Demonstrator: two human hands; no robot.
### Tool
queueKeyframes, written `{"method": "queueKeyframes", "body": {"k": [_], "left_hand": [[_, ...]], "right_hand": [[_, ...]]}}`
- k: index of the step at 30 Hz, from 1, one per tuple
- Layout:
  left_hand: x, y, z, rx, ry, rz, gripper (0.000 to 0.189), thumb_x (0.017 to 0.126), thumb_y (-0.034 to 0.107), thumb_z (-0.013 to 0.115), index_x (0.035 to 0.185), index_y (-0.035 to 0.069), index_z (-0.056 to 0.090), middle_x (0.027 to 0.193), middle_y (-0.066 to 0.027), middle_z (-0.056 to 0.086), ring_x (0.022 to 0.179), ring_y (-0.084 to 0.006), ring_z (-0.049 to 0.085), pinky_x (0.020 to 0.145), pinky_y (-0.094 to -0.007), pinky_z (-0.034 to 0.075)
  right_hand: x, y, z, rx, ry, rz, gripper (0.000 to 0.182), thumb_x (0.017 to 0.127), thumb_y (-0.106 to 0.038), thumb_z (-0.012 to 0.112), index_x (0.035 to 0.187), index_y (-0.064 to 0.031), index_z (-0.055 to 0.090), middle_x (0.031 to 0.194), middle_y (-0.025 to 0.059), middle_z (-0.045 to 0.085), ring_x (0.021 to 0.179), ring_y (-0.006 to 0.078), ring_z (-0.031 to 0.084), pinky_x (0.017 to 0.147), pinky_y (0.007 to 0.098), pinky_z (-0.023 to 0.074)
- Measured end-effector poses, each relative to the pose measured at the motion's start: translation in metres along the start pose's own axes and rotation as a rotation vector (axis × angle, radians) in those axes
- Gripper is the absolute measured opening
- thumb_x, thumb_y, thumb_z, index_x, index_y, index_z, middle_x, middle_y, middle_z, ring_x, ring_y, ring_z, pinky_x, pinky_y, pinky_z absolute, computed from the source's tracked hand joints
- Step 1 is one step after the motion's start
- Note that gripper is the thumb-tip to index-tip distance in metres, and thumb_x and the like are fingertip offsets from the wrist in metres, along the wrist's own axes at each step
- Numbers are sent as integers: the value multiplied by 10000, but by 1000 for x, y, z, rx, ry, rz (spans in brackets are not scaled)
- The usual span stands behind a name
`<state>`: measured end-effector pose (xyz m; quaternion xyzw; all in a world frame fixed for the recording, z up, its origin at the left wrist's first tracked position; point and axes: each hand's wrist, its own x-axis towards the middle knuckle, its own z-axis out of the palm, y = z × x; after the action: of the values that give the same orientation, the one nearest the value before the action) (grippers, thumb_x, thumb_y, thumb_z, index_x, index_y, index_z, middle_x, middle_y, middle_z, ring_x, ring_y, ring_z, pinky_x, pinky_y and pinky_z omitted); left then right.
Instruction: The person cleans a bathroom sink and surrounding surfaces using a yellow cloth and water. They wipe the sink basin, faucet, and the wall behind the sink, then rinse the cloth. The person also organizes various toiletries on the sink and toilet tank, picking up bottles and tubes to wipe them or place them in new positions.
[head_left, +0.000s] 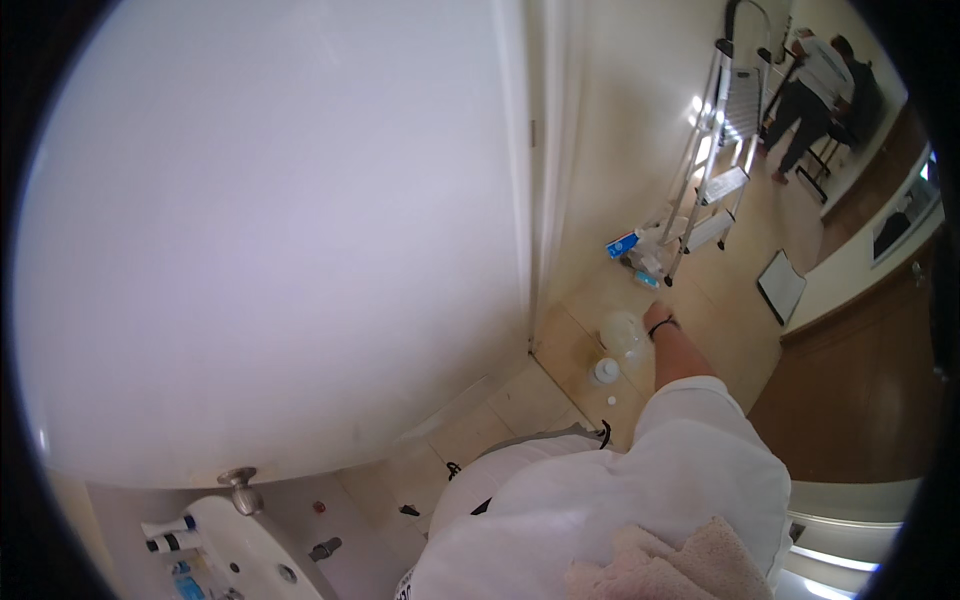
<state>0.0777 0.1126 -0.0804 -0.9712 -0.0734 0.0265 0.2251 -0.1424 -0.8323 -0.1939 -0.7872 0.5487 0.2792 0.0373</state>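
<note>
My right hand (660, 313) reaches low over the tiled floor, a dark band around its wrist. It is blurred, so its fingers and any grip are unclear. Just left of it is a translucent pale object (622, 334), possibly a plastic container or bag; contact cannot be told. A white-topped bottle (606, 370) stands closer to me, with a small white cap (611, 400) on the tiles beside it. My left hand is out of view. A beige towel (667, 562) lies against my white shirt.
A white door (300, 225) with a metal knob (244, 491) fills the left. Beyond my hand stand an aluminium stepladder (712, 187) and a blue box (622, 245). A white panel (781, 287) lies right. Two people (817, 82) are farther back. A washbasin (247, 547) is lower left.
</note>
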Motion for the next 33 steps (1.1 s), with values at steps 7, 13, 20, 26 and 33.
{"method": "queueKeyframes", "body": {"k": [7,13,20,26,33], "left_hand": [[17,-10,22,-906,205,-286,301,720,171,444,899,-58,524,849,-186,552,764,-294,525,702,-373,409],[16,-46,60,-658,-86,-38,320,759,219,441,953,-20,529,939,-177,542,883,-304,505,766,-355,385],[54,1,-49,-1922,-64,-725,186,760,228,445,844,70,496,637,-7,468,538,-101,461,425,-239,370],[96,14,-72,-1941,60,-498,259,749,271,474,652,33,504,574,-108,502,504,-233,510,480,-334,429],[30,-31,-89,-1038,346,-366,275,801,254,430,746,-6,502,716,-134,522,708,-310,512,643,-389,406]], "right_hand": [[-125,-227,-15,-343,-246,-865,314,752,-263,436,887,-15,573,918,149,559,837,274,541,718,390,416],[-363,-354,-97,-549,-285,-1752,369,751,-370,468,840,-26,565,795,151,563,751,297,530,681,379,410],[-562,-424,-120,-188,-462,-2328,274,742,-250,508,860,-7,551,779,152,553,713,287,534,637,353,426],[-668,-488,-81,-57,-781,-2118,227,752,-195,491,884,-18,544,731,98,560,635,192,554,560,269,431],[-709,-587,-21,58,-1186,-1460,147,742,-172,483,818,-47,504,634,53,523,520,163,529,441,247,416]]}}
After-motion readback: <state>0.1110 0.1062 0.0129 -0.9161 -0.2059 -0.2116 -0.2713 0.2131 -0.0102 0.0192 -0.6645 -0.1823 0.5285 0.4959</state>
